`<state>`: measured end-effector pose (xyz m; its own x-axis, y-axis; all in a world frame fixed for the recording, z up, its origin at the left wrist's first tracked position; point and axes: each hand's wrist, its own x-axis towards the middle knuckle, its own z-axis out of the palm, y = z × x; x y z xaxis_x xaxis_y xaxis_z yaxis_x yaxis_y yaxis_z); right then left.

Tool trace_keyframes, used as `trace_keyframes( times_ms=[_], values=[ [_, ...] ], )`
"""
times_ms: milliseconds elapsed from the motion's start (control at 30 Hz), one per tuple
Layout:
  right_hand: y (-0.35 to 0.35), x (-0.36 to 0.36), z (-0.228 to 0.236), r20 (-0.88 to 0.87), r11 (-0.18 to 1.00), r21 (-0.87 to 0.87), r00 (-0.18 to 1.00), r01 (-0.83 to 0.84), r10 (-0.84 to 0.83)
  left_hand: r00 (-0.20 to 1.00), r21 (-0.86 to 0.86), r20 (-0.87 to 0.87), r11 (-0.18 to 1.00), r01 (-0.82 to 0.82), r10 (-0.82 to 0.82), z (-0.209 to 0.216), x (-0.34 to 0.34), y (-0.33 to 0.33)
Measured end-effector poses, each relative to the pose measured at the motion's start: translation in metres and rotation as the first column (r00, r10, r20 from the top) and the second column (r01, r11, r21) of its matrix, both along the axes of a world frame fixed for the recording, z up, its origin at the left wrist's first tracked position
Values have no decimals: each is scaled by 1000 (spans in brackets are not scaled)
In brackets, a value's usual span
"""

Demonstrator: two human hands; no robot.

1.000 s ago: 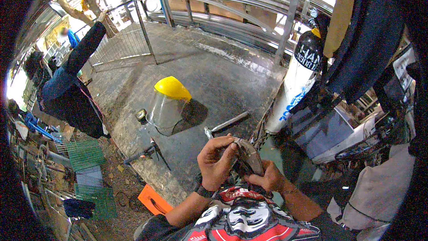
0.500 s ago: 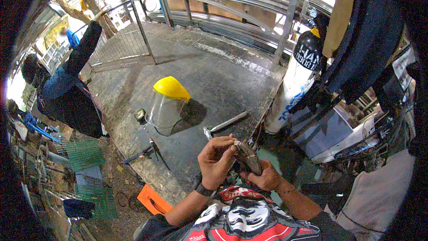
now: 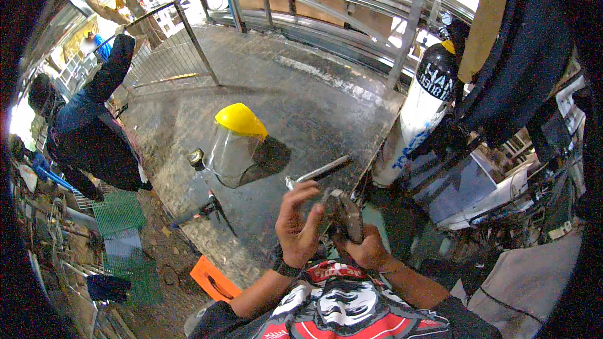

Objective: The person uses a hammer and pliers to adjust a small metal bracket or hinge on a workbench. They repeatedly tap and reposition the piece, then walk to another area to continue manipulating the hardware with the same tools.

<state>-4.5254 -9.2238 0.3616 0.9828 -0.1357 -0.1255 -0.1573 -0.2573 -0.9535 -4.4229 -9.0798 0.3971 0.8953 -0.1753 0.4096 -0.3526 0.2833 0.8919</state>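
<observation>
My right hand (image 3: pixel 369 250) is closed round the lower end of a grey-brown, oblong piece (image 3: pixel 345 215) with a thick edge; its kind I cannot make out. It stands tilted in front of my chest. Just left of it is my left hand (image 3: pixel 296 226), fingers raised and thumb apart, with nothing visible in it. Beyond my left fingertips a hammer-like metal bar tool (image 3: pixel 321 171) lies on the dark metal-topped table (image 3: pixel 326 113). A face shield (image 3: pixel 240 141) with a yellow crown and clear visor rests farther left, beside a small tape measure (image 3: pixel 196 159).
A black-and-white gas cylinder (image 3: pixel 418 113) stands at the table's right edge. Pointed tools (image 3: pixel 217 207) lie at the near left, above an orange panel (image 3: pixel 215 280). At left, another person (image 3: pixel 94 125) holds a barred metal frame (image 3: pixel 166 59). Metal lengths (image 3: pixel 301 3) are stacked behind.
My left fingers have come off the grey-brown piece and spread apart. The piece has turned in my right hand, showing a broader face. The other person has shifted slightly left.
</observation>
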Motion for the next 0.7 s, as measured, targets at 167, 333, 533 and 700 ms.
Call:
trace_keyframes(
  times_ms=[167, 333, 533, 700],
  values=[
    [8, 29, -24, 204, 985, 65, 964, 162, -171, 909, 82, -342, 956, 282, -239, -41, -23, 12],
    [20, 64, -39, 222, 988, 36, 962, 152, -157, 831, 77, -408, 893, 443, -378, -75, -26, 1],
    [13, 93, -25, 245, 932, -317, 965, 174, -97, 708, -103, -667, 970, 221, -233, -91, -10, -23],
    [-27, 118, -34, 326, 927, -367, 944, 78, 50, 679, 142, -734, 971, 193, -28, -63, 23, -29]
  ],
)
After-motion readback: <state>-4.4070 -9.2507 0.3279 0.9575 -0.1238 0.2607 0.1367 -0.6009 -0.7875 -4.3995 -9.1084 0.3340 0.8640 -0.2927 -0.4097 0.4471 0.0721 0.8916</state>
